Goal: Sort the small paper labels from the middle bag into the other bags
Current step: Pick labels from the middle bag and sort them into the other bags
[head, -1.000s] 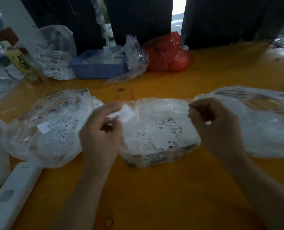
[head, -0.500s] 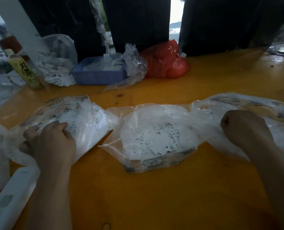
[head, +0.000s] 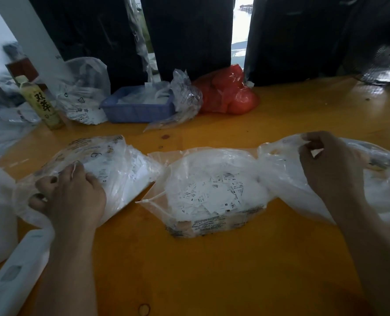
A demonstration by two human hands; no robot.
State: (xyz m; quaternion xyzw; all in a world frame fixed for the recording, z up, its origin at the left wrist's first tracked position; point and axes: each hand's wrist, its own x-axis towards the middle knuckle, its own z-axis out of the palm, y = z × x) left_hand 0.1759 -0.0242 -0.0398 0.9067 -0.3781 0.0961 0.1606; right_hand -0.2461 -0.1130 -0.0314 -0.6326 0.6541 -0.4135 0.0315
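Three clear plastic bags lie in a row on the orange table (head: 212, 270). The middle bag (head: 203, 163) holds a heap of small white paper labels (head: 212, 197) printed with sizes such as S, M and XL. My left hand (head: 71, 195) rests on the left bag (head: 121, 165), fingers curled into its plastic near the opening. Over at the right bag (head: 383, 190), my right hand (head: 326, 160) is raised and pinches the film at the bag's top edge. A white patch shows between those fingers; I cannot tell whether it is a label.
Along the table's back edge stand a blue tray (head: 137, 110) of white pieces, a red plastic bag (head: 230, 96), a clear printed bag (head: 82, 96) and a yellow-green bottle (head: 41, 103). A long white device (head: 13, 274) lies at the front left.
My left hand carried a white label from the middle bag to the left bag and stays there. My right hand left the middle bag, went to the right bag and lifted its film.
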